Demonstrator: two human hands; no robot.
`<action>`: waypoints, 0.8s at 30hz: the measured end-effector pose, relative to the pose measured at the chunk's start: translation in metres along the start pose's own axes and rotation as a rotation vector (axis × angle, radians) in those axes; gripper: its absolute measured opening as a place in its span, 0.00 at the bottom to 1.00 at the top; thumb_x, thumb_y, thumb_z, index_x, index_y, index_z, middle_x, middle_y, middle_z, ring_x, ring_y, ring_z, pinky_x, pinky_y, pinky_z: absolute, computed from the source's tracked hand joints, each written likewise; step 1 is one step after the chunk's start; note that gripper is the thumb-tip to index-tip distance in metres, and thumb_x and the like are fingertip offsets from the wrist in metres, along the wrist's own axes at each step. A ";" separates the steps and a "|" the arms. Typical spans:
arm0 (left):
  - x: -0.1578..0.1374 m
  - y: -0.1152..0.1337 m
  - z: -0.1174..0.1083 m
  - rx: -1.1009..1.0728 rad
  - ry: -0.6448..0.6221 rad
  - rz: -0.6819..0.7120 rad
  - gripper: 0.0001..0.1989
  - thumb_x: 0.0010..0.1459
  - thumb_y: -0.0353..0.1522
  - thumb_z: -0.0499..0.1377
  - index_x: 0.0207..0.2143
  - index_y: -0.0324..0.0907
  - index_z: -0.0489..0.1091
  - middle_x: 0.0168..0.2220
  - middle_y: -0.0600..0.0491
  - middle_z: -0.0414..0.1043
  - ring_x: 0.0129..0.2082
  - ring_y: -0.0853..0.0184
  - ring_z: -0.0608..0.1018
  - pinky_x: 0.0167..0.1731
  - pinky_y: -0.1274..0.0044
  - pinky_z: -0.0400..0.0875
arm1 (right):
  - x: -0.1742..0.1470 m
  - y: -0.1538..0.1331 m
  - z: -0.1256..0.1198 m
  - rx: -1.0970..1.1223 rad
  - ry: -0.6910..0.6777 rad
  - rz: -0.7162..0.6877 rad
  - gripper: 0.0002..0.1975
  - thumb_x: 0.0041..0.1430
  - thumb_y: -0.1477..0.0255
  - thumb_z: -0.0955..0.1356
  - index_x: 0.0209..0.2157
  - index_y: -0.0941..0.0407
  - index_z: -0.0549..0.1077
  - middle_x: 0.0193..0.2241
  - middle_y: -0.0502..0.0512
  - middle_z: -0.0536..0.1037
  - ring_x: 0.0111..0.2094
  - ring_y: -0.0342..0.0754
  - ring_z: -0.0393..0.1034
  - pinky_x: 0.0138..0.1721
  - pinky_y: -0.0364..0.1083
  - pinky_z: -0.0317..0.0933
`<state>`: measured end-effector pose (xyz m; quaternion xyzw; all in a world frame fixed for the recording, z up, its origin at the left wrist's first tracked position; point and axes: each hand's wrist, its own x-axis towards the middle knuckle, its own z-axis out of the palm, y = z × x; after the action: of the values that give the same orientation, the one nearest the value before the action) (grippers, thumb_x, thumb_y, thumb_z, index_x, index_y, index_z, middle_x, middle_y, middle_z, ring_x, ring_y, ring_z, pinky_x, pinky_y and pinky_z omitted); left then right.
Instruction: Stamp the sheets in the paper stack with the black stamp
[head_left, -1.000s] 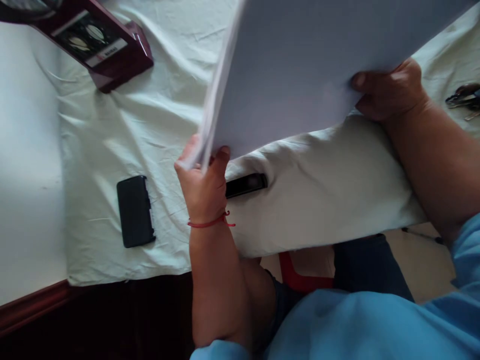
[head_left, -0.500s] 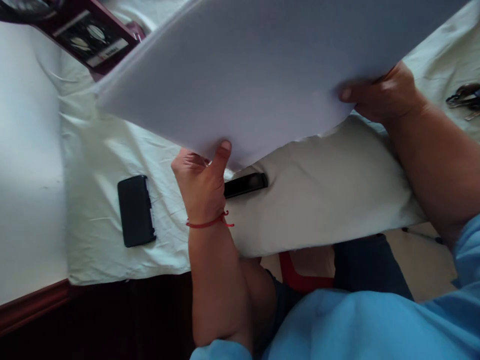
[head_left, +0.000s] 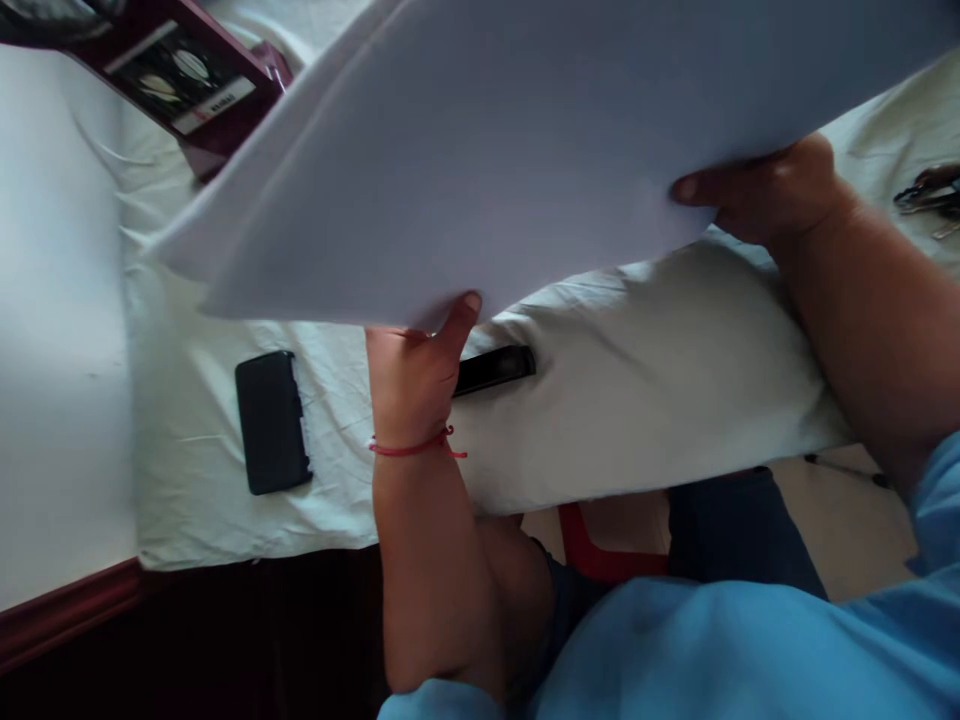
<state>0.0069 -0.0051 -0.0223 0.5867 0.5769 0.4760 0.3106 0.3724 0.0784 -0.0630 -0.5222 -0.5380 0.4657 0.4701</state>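
Observation:
A stack of white paper sheets [head_left: 510,150] is held up over the cloth-covered table, tilted and slightly fanned at its left corner. My left hand [head_left: 420,370], with a red string at the wrist, grips the near edge, thumb on top and fingers hidden underneath. My right hand [head_left: 772,190] pinches the same edge farther right, its thumb also on top. Just right of my left wrist lies a long black object, perhaps a stapler [head_left: 495,370], partly covered by that hand.
A black phone-like case [head_left: 273,422] lies on the pale cloth [head_left: 337,500] at left. A dark red box-like object [head_left: 202,90] stands at the back left by the white wall [head_left: 60,330]. Keys [head_left: 930,195] rest at the far right edge.
The sheets have tilted and their left corner has spread into separate layers. My left hand has turned and shifted slightly right; my right hand has barely moved.

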 end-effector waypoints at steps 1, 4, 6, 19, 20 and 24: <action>0.000 0.000 -0.002 0.019 -0.025 -0.014 0.10 0.56 0.36 0.74 0.37 0.48 0.77 0.45 0.49 0.88 0.59 0.53 0.86 0.71 0.65 0.76 | 0.000 0.000 -0.001 0.021 -0.007 -0.014 0.39 0.26 0.49 0.91 0.42 0.45 0.84 0.61 0.52 0.87 0.73 0.65 0.74 0.73 0.59 0.74; 0.001 0.000 -0.005 0.082 -0.104 -0.082 0.08 0.61 0.38 0.72 0.40 0.47 0.81 0.48 0.49 0.89 0.56 0.53 0.86 0.68 0.64 0.78 | -0.002 0.001 -0.001 0.022 -0.014 -0.027 0.42 0.26 0.54 0.92 0.46 0.49 0.85 0.59 0.51 0.87 0.71 0.61 0.76 0.75 0.57 0.72; 0.002 -0.001 -0.006 0.108 -0.127 -0.104 0.09 0.65 0.40 0.70 0.42 0.45 0.83 0.47 0.49 0.89 0.53 0.54 0.86 0.64 0.65 0.80 | -0.003 0.000 0.001 0.052 -0.020 -0.005 0.40 0.30 0.58 0.92 0.47 0.48 0.85 0.58 0.49 0.87 0.69 0.58 0.77 0.75 0.54 0.72; 0.009 0.000 -0.005 0.412 -0.128 -0.326 0.05 0.63 0.31 0.68 0.34 0.45 0.74 0.26 0.59 0.75 0.28 0.64 0.74 0.35 0.71 0.66 | -0.002 -0.011 -0.002 0.132 -0.027 0.182 0.21 0.39 0.78 0.87 0.37 0.54 0.88 0.46 0.51 0.90 0.47 0.46 0.83 0.55 0.47 0.81; 0.009 -0.001 -0.005 0.428 -0.128 -0.339 0.04 0.63 0.31 0.68 0.39 0.45 0.76 0.27 0.58 0.77 0.30 0.62 0.77 0.38 0.70 0.69 | -0.002 -0.011 -0.003 0.108 -0.022 0.204 0.20 0.40 0.79 0.87 0.37 0.54 0.88 0.45 0.52 0.90 0.45 0.46 0.83 0.51 0.46 0.81; 0.009 -0.006 -0.005 0.491 -0.154 -0.339 0.13 0.64 0.32 0.66 0.50 0.43 0.80 0.31 0.54 0.82 0.39 0.54 0.86 0.47 0.66 0.75 | -0.001 -0.014 -0.003 0.102 -0.004 0.266 0.17 0.45 0.83 0.85 0.37 0.56 0.87 0.43 0.52 0.90 0.41 0.44 0.83 0.45 0.43 0.81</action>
<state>-0.0009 0.0039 -0.0240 0.5740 0.7391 0.2179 0.2772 0.3733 0.0771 -0.0488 -0.5635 -0.4407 0.5516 0.4289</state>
